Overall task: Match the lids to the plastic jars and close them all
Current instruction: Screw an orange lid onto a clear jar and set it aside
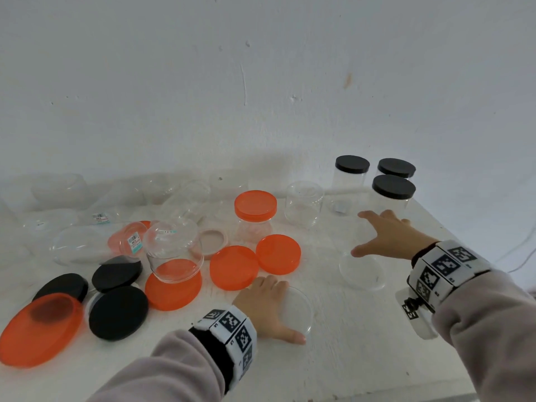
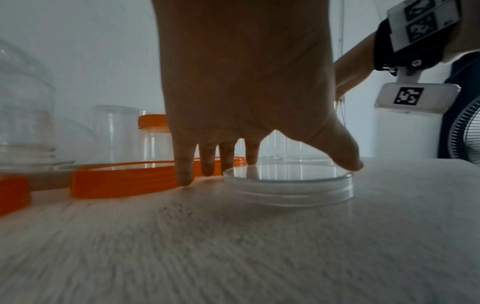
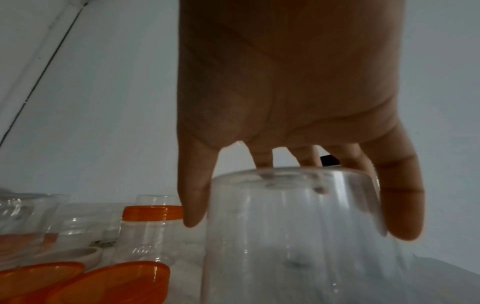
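Note:
A clear flat lid (image 1: pixel 298 311) (image 2: pixel 288 185) lies on the white table near its front edge. My left hand (image 1: pixel 275 309) rests over its left half with straight fingers, and the thumb (image 2: pixel 345 158) touches the lid's right rim. A clear jar (image 1: pixel 362 256) (image 3: pixel 298 236) stands upside down further right. My right hand (image 1: pixel 374 235) is spread over its upturned base. The thumb (image 3: pixel 193 205) hangs down one side and the little finger down the other, all fairly straight.
Orange lids (image 1: pixel 233 266) (image 1: pixel 278 253) lie just left of my hands. An orange-lidded jar (image 1: pixel 255 213) and an open clear jar (image 1: pixel 303 203) stand behind them. Three black-lidded jars (image 1: pixel 393 188) stand back right by the table edge. Black lids (image 1: pixel 118 311) and more clear jars crowd the left.

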Tool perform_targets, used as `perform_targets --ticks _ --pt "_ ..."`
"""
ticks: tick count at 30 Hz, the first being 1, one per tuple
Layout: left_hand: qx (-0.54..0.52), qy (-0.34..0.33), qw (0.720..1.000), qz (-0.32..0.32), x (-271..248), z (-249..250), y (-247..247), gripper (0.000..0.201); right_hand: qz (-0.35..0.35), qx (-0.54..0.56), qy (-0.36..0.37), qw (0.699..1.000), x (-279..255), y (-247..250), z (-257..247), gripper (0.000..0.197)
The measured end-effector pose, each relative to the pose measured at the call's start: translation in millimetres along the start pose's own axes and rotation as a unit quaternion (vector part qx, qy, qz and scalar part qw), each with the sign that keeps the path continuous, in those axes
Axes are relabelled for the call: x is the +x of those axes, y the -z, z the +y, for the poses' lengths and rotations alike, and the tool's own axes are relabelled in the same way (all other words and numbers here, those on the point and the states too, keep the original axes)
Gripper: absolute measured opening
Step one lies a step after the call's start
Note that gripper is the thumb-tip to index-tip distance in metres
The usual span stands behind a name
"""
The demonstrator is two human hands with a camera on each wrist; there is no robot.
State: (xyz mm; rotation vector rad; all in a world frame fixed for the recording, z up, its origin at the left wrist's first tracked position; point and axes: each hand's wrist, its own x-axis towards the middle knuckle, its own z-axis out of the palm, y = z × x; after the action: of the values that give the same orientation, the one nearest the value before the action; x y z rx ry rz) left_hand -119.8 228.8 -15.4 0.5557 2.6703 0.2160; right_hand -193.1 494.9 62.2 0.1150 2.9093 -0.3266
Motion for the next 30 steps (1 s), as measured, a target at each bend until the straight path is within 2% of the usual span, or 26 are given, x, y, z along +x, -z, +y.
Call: perform_targets --ticks 6,9,10,12,13,14,17,18,20,22,24,26,28,30 --pt "-0.028 0.021 0.999 0.011 -3 2 -5 0.108 0.011 0.103 0.037 0.994 -12 8 -13 0.111" --pt "-0.117 0.045 0.991 0.043 -11 -11 7 0.110 0.007 0.209 0.046 0.977 -22 12 -23 0.099" --pt "-0.154 0.042 0.985 0.066 -15 -16 12 0.099 0.006 0.241 0.046 0.969 -26 11 -26 0.094" --pt "-0.222 0.033 0.967 0.123 -23 -27 25 0.050 -0.004 0.318 0.042 0.947 -32 8 -32 0.081" --pt "-0.249 0.032 0.957 0.146 -26 -31 33 0.033 -0.016 0.368 0.043 0.929 -35 5 -35 0.076" --pt "-0.279 0.040 0.946 0.162 -29 -36 40 0.030 -0.033 0.419 0.047 0.906 -38 2 -38 0.071" --pt "-0.365 0.120 0.906 0.180 -37 -48 58 0.060 -0.087 0.517 0.062 0.849 -47 -10 -48 0.065" --pt "-0.389 0.124 0.894 0.184 -40 -52 64 0.066 -0.101 0.540 0.058 0.834 -49 -15 -52 0.063" --pt "-0.440 0.096 0.872 0.190 -53 -58 73 0.064 -0.129 0.575 0.044 0.807 -52 -23 -60 0.060" --pt "-0.466 0.085 0.862 0.180 -67 -64 80 0.056 -0.169 0.594 0.045 0.785 -54 -30 -68 0.052" --pt "-0.472 0.077 0.861 0.172 -77 -68 86 0.053 -0.219 0.587 0.067 0.777 -56 -38 -75 0.044" --pt "-0.484 0.081 0.855 0.170 -85 -72 90 0.057 -0.251 0.573 0.080 0.776 -58 -45 -82 0.056" --pt "-0.488 0.090 0.851 0.170 -92 -75 91 0.072 -0.258 0.568 0.078 0.778 -59 -53 -90 0.060" --pt "-0.481 0.102 0.853 0.173 -97 -80 89 0.087 -0.259 0.571 0.072 0.776 -61 -60 -98 0.053"
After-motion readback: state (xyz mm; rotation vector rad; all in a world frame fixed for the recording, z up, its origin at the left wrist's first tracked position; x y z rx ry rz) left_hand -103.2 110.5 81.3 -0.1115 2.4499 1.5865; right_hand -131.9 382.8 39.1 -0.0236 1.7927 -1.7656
